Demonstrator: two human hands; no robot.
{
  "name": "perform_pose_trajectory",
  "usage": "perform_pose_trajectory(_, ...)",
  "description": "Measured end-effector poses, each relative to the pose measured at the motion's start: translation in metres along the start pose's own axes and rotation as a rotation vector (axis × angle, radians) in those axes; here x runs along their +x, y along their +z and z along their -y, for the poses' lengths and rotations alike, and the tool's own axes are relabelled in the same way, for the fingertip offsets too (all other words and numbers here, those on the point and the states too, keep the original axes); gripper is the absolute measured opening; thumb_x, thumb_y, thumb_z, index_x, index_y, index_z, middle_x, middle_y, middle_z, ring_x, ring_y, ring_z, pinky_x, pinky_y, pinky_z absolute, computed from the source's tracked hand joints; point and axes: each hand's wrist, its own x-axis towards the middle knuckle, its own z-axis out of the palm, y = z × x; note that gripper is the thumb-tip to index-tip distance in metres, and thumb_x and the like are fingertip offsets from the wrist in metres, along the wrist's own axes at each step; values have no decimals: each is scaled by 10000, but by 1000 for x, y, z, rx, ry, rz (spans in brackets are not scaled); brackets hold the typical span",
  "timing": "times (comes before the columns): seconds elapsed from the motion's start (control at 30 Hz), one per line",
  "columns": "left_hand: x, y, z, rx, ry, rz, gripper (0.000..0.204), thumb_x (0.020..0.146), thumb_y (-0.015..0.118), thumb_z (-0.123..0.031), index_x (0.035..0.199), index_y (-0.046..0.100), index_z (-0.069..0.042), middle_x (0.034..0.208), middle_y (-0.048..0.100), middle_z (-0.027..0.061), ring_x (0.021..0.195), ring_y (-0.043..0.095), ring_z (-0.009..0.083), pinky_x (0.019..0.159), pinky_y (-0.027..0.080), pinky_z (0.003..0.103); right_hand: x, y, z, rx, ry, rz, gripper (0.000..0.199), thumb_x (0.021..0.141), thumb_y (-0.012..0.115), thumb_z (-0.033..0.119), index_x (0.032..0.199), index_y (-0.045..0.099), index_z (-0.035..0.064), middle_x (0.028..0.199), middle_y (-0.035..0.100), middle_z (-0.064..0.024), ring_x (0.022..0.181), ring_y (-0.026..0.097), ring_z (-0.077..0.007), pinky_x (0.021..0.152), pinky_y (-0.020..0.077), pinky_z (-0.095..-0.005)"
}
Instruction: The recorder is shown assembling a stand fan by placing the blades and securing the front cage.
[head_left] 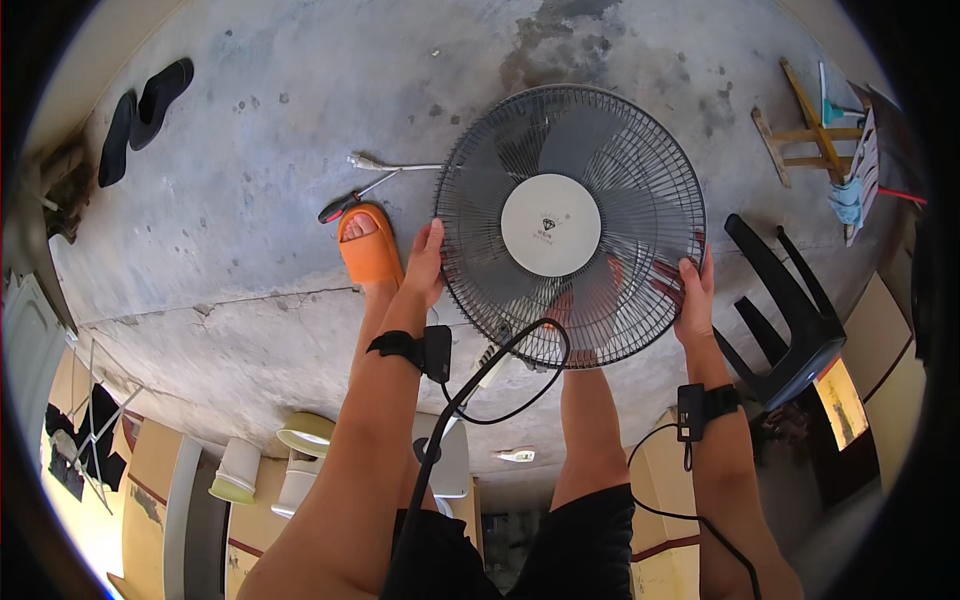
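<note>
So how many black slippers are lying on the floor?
2. Both black slippers lie side by side at the far upper left of the concrete floor, away from the fan that the left hand and right hand grip.

One head-worn fisheye view looks steeply down, close over the fan grille (570, 226), with concrete floor (280, 120) stretching far beyond.

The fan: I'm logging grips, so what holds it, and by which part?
Both hands hold the fan by its grille rim: left hand at the left edge, right hand at the right.
</note>
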Motion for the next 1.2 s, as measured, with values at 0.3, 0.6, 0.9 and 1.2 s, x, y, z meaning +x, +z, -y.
perform_pose_trajectory(0.3,31,-8,34,183,272,-130,466,954,419,-434,1203,461,-41,1016,564,50,870,534,147,767,473,295,-7,4,4,-64,-3,16,690,826,649,182,1397,263,159,1183,490,-94,965,565,-186,744,525,-342)
perform_pose_trajectory(0.6,-11,-16,54,-372,-106,-301,368,933,408,-379,1125,506,-81,1041,559,51,964,511,170,843,397,405,-8,14,7,-65,49,-42,667,819,652,164,1376,285,168,1133,507,-91,911,586,-188,700,533,-336)
perform_pose_trajectory(0.9,-118,18,158,-643,-376,113,280,759,504,-44,1028,539,-115,1090,572,62,1039,539,238,893,412,489,-11,18,11,-94,45,-18,666,817,652,177,1373,285,165,1123,516,-89,910,594,-190,700,523,-325)
perform_pose_trajectory(1.2,-124,28,149,-707,-255,2,91,778,551,-58,857,565,-102,834,607,37,738,557,179,665,475,363,-7,11,9,-94,12,8,667,820,650,190,1374,278,166,1122,518,-89,910,596,-189,698,513,-321)
